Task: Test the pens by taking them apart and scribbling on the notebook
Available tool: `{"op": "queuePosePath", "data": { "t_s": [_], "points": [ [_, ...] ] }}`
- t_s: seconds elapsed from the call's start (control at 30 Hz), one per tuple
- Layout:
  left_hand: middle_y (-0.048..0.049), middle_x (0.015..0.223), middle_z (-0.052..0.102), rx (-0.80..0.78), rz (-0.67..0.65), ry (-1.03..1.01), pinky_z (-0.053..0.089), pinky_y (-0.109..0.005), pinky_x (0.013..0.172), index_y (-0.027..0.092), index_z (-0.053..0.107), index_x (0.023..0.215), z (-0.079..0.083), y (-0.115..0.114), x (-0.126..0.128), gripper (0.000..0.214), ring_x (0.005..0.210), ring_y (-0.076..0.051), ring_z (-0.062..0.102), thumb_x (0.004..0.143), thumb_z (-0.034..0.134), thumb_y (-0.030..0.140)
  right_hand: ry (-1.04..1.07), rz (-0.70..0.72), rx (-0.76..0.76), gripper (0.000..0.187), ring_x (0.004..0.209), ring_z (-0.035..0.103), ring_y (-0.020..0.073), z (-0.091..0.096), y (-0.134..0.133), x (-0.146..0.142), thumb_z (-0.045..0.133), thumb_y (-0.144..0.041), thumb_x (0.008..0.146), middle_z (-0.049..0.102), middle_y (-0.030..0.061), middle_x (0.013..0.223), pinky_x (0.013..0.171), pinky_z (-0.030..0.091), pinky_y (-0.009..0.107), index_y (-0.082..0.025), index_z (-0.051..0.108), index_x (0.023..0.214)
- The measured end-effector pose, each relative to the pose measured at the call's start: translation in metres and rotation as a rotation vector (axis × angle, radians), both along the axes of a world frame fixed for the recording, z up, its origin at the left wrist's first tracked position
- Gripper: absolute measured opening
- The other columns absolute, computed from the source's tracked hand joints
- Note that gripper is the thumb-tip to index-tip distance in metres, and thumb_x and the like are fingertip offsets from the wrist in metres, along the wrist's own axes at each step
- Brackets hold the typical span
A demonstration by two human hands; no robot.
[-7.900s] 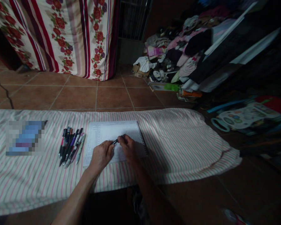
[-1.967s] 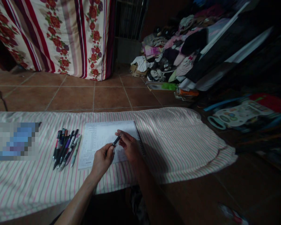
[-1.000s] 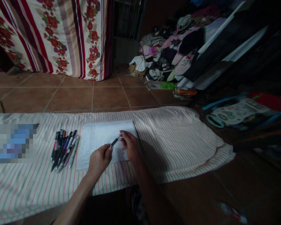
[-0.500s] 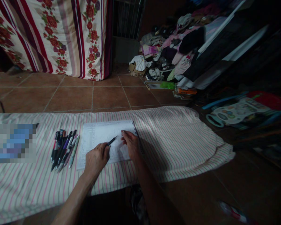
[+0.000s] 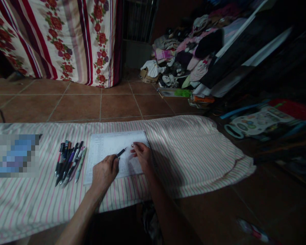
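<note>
My left hand (image 5: 104, 170) is closed around a black pen (image 5: 121, 152), whose thin tip points up and to the right. Just right of that tip, my right hand (image 5: 143, 157) pinches a tiny shiny piece (image 5: 132, 145), too small to name. The hands are apart, both over a spiral notebook (image 5: 112, 139) with writing on its open page. Left of the notebook lies a bunch of pens (image 5: 70, 161), mostly dark, with a pale green one at its right side.
A striped cloth (image 5: 188, 153) covers the low surface under the notebook. A blurred-out blue patch (image 5: 17, 154) lies at the far left. Beyond are a tiled floor (image 5: 84, 105), a floral curtain (image 5: 76, 41), piled clothes (image 5: 183, 54) and a toy panel (image 5: 260, 119).
Both hands have shifted very slightly, the left one a touch to the left with the pen. Everything else stays where it was.
</note>
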State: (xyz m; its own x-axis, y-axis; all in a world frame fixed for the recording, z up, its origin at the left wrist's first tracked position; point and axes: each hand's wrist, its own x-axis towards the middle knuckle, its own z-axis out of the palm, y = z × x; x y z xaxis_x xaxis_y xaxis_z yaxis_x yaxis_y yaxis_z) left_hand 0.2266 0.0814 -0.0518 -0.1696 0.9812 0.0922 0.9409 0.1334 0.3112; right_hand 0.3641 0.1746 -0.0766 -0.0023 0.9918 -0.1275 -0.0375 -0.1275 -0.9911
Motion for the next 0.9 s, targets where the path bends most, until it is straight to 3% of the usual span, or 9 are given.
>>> {"op": "queuePosePath", "data": {
  "t_s": [0.27,0.63,0.9],
  "points": [
    [-0.0052,0.091,0.069,0.010,0.004,-0.005,0.038,-0.025,0.053,0.019,0.059,0.102,0.000,0.000,0.001,0.032,0.074,-0.019,0.065,0.088,0.034,0.033,-0.169,-0.015,0.100,0.024,0.055,0.060,0.0144,-0.003,0.004,0.008,0.058,-0.034,0.069,0.063,0.0016,0.061,0.045,0.042,0.022,-0.017,0.066,0.083],
    [-0.0035,0.087,0.068,0.015,-0.011,0.057,0.032,-0.026,0.048,0.019,0.058,0.101,0.000,0.001,0.004,0.031,0.068,-0.019,0.064,0.088,0.033,0.034,-0.385,-0.013,0.220,0.024,0.057,0.061,0.0139,-0.011,0.012,0.015,0.049,-0.029,0.076,0.067,0.0047,0.075,0.058,0.048,0.026,-0.015,0.063,0.089],
    [-0.0019,0.083,0.067,0.007,-0.021,0.067,0.031,-0.026,0.048,0.020,0.057,0.099,0.006,0.000,0.007,0.030,0.068,-0.018,0.064,0.089,0.033,0.035,-0.665,-0.074,0.325,0.018,0.079,0.057,0.0189,-0.007,0.017,0.022,0.052,-0.023,0.075,0.065,0.0073,0.085,0.077,0.043,0.030,-0.018,0.067,0.083]
  ]
}}
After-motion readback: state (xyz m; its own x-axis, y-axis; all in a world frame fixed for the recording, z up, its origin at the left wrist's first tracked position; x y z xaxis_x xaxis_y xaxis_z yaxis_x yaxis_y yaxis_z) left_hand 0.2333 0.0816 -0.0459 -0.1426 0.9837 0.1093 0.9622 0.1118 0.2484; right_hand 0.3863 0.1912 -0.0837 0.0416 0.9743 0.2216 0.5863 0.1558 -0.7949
